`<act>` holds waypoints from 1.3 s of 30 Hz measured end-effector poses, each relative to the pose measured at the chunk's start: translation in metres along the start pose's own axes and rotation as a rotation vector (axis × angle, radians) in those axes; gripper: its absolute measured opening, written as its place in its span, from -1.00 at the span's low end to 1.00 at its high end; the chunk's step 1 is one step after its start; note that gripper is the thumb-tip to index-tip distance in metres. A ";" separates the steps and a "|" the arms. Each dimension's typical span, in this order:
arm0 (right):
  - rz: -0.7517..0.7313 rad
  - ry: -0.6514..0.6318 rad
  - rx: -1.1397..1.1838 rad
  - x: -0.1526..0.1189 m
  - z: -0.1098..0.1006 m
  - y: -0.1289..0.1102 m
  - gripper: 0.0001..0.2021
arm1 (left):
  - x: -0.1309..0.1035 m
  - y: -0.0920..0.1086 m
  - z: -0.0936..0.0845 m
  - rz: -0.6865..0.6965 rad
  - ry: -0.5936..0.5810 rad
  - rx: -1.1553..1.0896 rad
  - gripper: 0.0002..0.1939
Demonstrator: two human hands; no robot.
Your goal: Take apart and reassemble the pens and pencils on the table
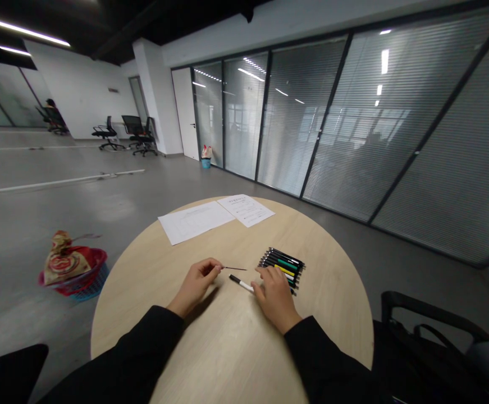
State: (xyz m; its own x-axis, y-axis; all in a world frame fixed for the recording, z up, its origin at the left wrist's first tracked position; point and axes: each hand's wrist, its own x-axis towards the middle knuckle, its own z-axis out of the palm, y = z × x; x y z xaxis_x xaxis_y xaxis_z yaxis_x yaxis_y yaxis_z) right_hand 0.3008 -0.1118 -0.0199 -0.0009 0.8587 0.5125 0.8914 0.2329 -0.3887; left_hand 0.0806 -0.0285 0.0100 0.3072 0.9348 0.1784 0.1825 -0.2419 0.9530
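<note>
My left hand (200, 280) is closed in a pinch on one end of a thin dark stick (234, 268), possibly a pen refill. The stick points right, above the round table. My right hand (275, 292) rests over the near left side of a row of pens (286, 261), thumb apart from the fingers. Most of these pens are black, with green, yellow and white bands on some. Between both hands lies a white marker with a black cap (240, 281), its right end by my right thumb. The right fingers hide part of the pens.
Two printed sheets (197, 220) lie at the far side of the wooden table (223, 348). On the floor to the left stands a basket (96, 275) with a bag (65, 264) in it. A black chair (433, 311) is at the right.
</note>
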 end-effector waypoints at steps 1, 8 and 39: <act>-0.008 0.013 0.025 0.000 0.000 0.000 -0.73 | -0.001 0.001 0.001 0.009 -0.032 0.007 -0.65; -0.100 0.032 0.077 0.000 0.000 0.000 -0.86 | -0.004 0.005 0.003 0.049 -0.144 0.013 -0.66; 0.047 -0.159 -0.180 -0.002 0.001 0.004 -0.80 | 0.022 -0.043 -0.047 0.137 -0.019 0.766 -0.68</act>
State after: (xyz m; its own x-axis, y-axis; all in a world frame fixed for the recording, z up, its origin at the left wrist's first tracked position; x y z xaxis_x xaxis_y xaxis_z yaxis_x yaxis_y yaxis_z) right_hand 0.3035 -0.1119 -0.0232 -0.0164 0.9311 0.3644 0.9585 0.1184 -0.2594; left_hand 0.0355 0.0147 -0.0153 0.3880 0.8808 0.2715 0.7343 -0.4734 0.4865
